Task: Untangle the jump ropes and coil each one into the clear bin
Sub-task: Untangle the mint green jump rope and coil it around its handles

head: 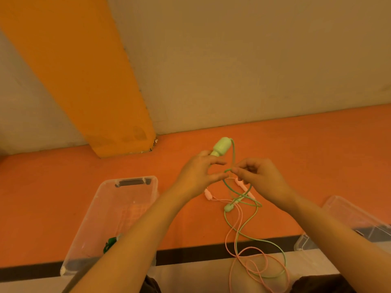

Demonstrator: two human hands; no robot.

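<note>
Hands up: L hand [197, 174] round green handle [221, 147], R hand [257, 176] pinching green rope [233, 157].

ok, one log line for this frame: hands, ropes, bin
left hand: grips green handle | right hand: pinches green rope | pink rope: tangled with green, on floor | clear bin: neither rope inside

Green rope [233, 157], pink rope [239, 250], orange floor [296, 155]
</note>
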